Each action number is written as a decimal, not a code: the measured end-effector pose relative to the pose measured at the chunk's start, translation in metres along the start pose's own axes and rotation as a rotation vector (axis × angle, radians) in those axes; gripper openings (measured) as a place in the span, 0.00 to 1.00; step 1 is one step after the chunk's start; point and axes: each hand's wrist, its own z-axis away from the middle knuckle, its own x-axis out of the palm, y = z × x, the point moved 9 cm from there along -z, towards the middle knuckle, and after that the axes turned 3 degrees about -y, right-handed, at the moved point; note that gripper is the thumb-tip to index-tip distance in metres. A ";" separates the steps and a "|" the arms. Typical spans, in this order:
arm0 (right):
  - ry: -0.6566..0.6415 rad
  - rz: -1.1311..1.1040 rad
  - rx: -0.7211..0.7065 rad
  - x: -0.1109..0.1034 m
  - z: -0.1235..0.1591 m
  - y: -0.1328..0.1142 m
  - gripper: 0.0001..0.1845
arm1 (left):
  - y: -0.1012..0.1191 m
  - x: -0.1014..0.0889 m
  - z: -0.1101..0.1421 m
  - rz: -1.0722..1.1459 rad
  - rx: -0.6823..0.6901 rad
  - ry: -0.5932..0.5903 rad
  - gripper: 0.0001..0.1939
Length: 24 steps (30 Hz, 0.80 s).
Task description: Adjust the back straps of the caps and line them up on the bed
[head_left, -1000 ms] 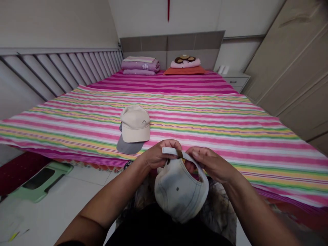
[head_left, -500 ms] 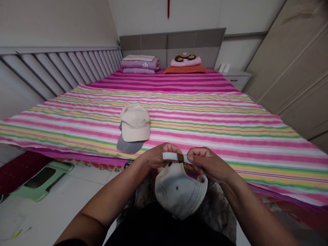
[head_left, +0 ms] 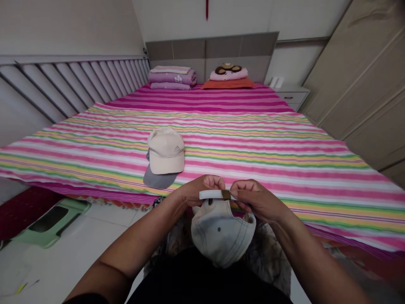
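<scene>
A pale blue-grey baseball cap (head_left: 221,236) hangs in front of my body, its back opening turned up toward the bed. Across that opening runs a light adjuster strap (head_left: 210,194) with a brown metal buckle (head_left: 225,194). My left hand (head_left: 202,188) is closed at the strap's left side, its fingertips partly behind the strap. At the other end, my right hand (head_left: 251,196) pinches the strap just right of the buckle between thumb and fingers. On the bed, ahead and to the left, a beige cap (head_left: 166,147) lies on top of a grey cap (head_left: 160,179).
A striped sheet covers the bed (head_left: 253,139). Folded purple bedding (head_left: 172,79) and a pink-and-orange pile (head_left: 228,80) sit by the headboard. A green stool (head_left: 47,223) stands on the floor at left, a white nightstand (head_left: 291,97) at far right.
Along the strap, the buckle has shifted slightly right, closer to my right hand's fingertips. Both hands keep their hold on the cap, and the caps on the bed stay put.
</scene>
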 end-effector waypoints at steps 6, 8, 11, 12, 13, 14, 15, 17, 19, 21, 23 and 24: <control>-0.010 -0.089 -0.016 -0.002 -0.001 0.001 0.12 | 0.004 0.000 -0.001 0.148 0.093 -0.084 0.13; 0.006 -0.074 -0.015 -0.003 0.000 -0.001 0.12 | 0.004 0.001 -0.002 0.187 0.064 -0.109 0.13; 0.040 0.011 -0.010 -0.006 0.001 -0.005 0.11 | 0.006 0.005 -0.001 0.191 0.009 -0.134 0.21; 0.048 0.049 -0.008 -0.007 0.002 -0.007 0.10 | 0.008 0.006 -0.001 0.173 -0.004 -0.129 0.22; 0.052 0.088 -0.005 -0.007 0.002 -0.008 0.11 | 0.009 0.007 -0.002 0.148 -0.019 -0.121 0.21; 0.056 0.126 -0.003 -0.008 0.002 -0.009 0.11 | 0.010 0.008 -0.002 0.118 -0.037 -0.109 0.19; 0.060 0.163 -0.001 -0.008 0.003 -0.009 0.11 | 0.010 0.008 -0.002 0.087 -0.056 -0.096 0.17; 0.073 0.218 0.005 -0.010 0.004 -0.009 0.12 | 0.011 0.010 -0.003 0.037 -0.084 -0.077 0.13; 0.084 0.221 0.018 -0.012 0.005 -0.008 0.13 | 0.011 0.011 -0.003 0.022 -0.089 -0.072 0.13; 0.063 0.155 0.028 -0.013 0.006 -0.006 0.16 | 0.012 0.013 -0.003 0.044 -0.073 -0.076 0.15; 0.007 0.069 0.022 -0.012 0.007 -0.004 0.18 | 0.013 0.013 -0.002 0.072 -0.056 -0.072 0.16; -0.031 0.039 0.019 -0.012 0.007 -0.003 0.19 | 0.014 0.013 -0.002 0.084 -0.041 -0.066 0.17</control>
